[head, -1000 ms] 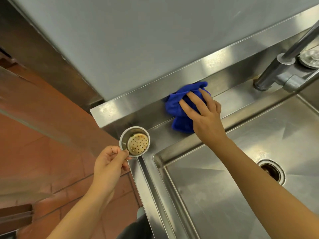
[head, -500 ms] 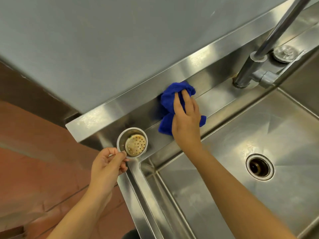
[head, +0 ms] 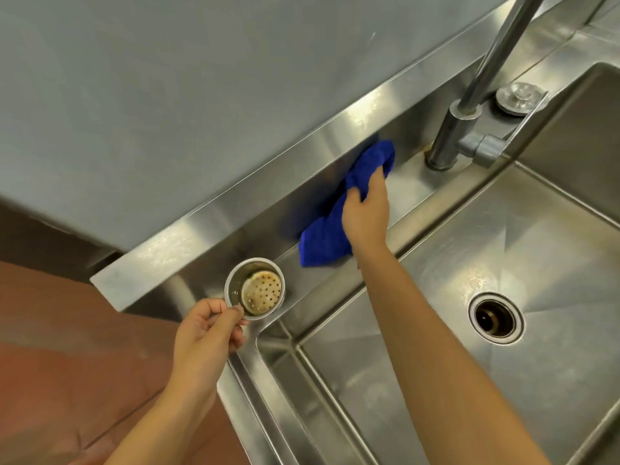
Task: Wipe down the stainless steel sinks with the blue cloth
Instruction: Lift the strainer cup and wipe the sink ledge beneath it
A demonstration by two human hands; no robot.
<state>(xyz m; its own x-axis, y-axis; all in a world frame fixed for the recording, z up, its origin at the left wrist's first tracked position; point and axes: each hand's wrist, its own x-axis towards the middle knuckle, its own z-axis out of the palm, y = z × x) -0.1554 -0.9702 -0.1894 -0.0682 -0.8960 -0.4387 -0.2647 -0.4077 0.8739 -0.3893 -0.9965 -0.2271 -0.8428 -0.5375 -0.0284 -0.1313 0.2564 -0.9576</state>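
**Risks.** The weakest hold we see is on the small round perforated stainless steel strainer basket [head: 256, 290]. The left hand [head: 204, 337] pinches it by its thin rim between thumb and curled fingers, at the left corner of the sink deck and beside the red tiled floor [head: 67, 364]. If that rim is wet, we judge it could slip out and fall to the floor or into the rectangular stainless steel sink basin [head: 436, 347].

The round drain opening [head: 496, 317] has no strainer in it, so loosened grit wiped forward could go straight down.

The right hand [head: 365, 213] has its fingers curled into the crumpled blue cloth [head: 323, 243] and presses it against the rear ledge and upstand [head: 302, 169] behind the basin. One loose end trails toward the strainer basket. Bunched like this, the blue cloth may skip the folded seam. It may also catch on the grey tubular metal faucet [head: 449, 135] nearby, which seems to have a brownish ring at its foot.

**Materials.**
- **Blue cloth:** soft, napped and thick, and it gathers into folds.
- **Steel:** brushed and streaky with glare. The basin has rounded corners and shallow creases running to the drain.
- **Strainer basket:** a shallow cup whose perforated floor is stained tan.
- **Other fittings:** a flat round metal stopper [head: 520, 97] lies beside the faucet.
- **Wall:** the grey wall panel [head: 167, 78] above looks matt and plain.
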